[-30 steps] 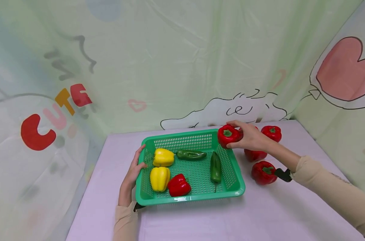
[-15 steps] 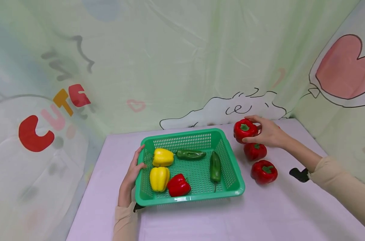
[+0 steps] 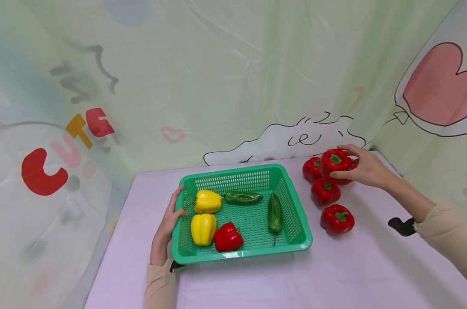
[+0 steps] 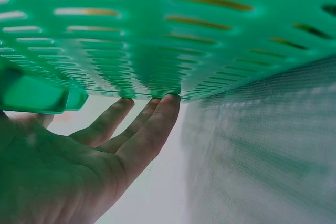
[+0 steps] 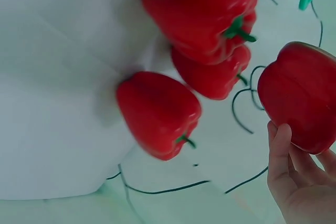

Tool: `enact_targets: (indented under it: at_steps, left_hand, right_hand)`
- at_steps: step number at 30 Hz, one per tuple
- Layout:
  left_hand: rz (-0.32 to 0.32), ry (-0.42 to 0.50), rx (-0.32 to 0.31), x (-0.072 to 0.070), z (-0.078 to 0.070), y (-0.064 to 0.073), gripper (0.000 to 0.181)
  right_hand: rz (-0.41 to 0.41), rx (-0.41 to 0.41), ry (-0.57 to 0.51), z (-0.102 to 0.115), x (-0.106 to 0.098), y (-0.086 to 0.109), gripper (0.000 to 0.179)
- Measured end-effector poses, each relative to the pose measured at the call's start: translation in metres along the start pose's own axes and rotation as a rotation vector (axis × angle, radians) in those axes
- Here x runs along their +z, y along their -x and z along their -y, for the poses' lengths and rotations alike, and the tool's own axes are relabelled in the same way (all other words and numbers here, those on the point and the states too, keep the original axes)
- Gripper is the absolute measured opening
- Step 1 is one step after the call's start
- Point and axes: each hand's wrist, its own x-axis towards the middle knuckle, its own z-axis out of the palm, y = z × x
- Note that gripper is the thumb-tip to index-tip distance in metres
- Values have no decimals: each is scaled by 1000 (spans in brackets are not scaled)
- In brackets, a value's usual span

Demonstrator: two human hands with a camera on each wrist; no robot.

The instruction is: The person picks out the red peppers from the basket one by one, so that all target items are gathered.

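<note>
My right hand (image 3: pixel 366 167) pinches a red bell pepper (image 3: pixel 335 161) between thumb and fingers, raised over a cluster of other red bell peppers. In the right wrist view that held pepper (image 5: pixel 300 98) is apart from the ones on the table. At the left end of a green plastic basket (image 3: pixel 241 255), my left hand (image 3: pixel 167 223) grips the rim, its thumb inside. From the left wrist view, the left fingers (image 4: pixel 149 135) touch the basket's perforated outer wall from below. Inside lie two yellow bell peppers (image 3: pixel 203 229), a red bell pepper (image 3: pixel 228 237) and two green chili peppers (image 3: pixel 275 213).
Right of the basket stand several red bell peppers: one at the back (image 3: pixel 311 169), one in the middle (image 3: pixel 325 192), one nearer the front (image 3: pixel 337 219). Another is partly hidden behind the right hand. A printed curtain (image 3: pixel 233 86) closes off the back of the pale cloth-covered table (image 3: pixel 241 283).
The right hand has carried its red bell pepper to the right, from the basket's right rim to above the loose peppers. The left hand keeps its place on the basket.
</note>
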Motion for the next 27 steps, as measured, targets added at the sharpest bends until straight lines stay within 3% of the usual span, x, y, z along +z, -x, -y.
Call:
enact_targets:
  at_steps: [8, 13, 27]
  left_hand:
    - [5, -3, -4, 0, 0, 0, 81]
    - [4, 2, -12, 1, -1, 1, 81]
    - [0, -7, -17, 1, -2, 1, 81]
  right_hand:
    - [-29, 18, 5, -22, -4, 10, 87]
    - [-12, 42, -38, -34, -4, 16, 89]
    - [13, 125, -33, -61, 3, 31, 93]
